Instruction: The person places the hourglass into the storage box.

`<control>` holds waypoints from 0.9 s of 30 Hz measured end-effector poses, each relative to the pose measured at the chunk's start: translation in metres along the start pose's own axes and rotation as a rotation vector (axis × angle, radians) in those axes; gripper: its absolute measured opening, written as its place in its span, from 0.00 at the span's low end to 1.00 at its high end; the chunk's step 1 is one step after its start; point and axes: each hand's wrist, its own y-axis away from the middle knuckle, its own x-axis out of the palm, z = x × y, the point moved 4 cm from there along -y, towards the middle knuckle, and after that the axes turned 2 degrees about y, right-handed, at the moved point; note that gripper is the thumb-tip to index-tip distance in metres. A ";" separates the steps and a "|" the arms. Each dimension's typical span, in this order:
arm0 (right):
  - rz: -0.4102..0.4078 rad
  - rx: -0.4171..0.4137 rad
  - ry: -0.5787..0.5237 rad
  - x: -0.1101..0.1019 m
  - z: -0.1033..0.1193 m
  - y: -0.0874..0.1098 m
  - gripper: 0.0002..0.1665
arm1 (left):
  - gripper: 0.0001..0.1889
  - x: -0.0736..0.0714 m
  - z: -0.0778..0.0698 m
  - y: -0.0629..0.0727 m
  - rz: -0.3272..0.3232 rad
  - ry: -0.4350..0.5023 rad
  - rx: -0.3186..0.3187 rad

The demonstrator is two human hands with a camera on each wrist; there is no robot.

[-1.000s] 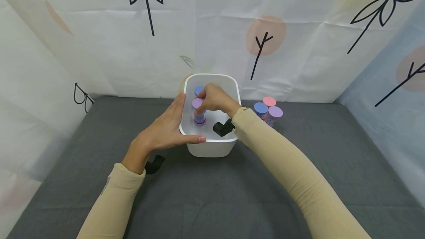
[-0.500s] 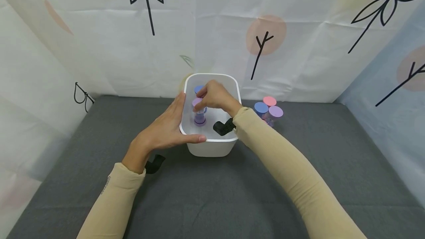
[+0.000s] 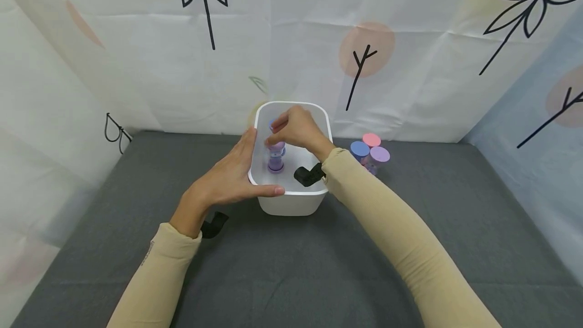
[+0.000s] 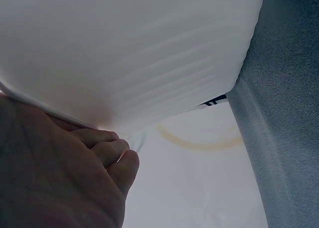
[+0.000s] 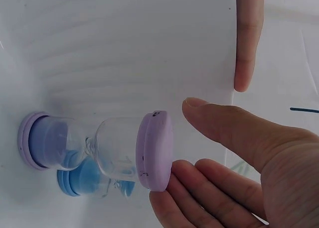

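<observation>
A purple-capped hourglass point(image 5: 155, 151) stands upright inside the white bin point(image 3: 291, 205), close to its left wall. Behind it is a blue hourglass point(image 5: 84, 177), partly hidden by the purple one. My right hand point(image 3: 298, 128) is over them inside the bin; in the right wrist view its thumb is apart from the purple cap, and the other fingers are right at the cap's edge. My left hand point(image 3: 227, 176) rests on the bin's near left corner, fingers straight along the outer left side and thumb laid along the front rim.
Several more hourglasses stand grouped just right of the bin, with a pink cap point(image 3: 371, 139), a blue cap point(image 3: 360, 149) and a purple cap point(image 3: 380, 154) showing. Grey cloth point(image 3: 291, 272) covers the table, and a patterned white curtain point(image 3: 300, 44) hangs behind.
My right hand has risen slightly and drawn back, its hold on the purple hourglass's cap loosened. The hourglass stays standing in the bin. My left hand keeps its place on the rim.
</observation>
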 end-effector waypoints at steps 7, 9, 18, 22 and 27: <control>-0.022 0.001 -0.019 -0.003 0.002 0.000 0.25 | 0.73 0.002 0.002 0.000 0.015 -0.014 -0.037; -0.029 -0.004 -0.036 -0.005 0.003 0.000 0.25 | 0.73 0.002 0.003 0.001 0.020 -0.018 -0.046; -0.010 -0.002 -0.101 -0.022 0.003 0.007 0.29 | 0.72 0.001 0.001 0.000 0.013 -0.014 -0.019; 0.006 -0.021 -0.158 -0.034 0.007 0.015 0.29 | 0.71 0.000 0.000 0.000 0.004 -0.005 -0.005; 0.011 -0.081 -0.216 -0.052 0.008 0.032 0.28 | 0.71 0.000 0.000 -0.001 -0.003 0.000 0.008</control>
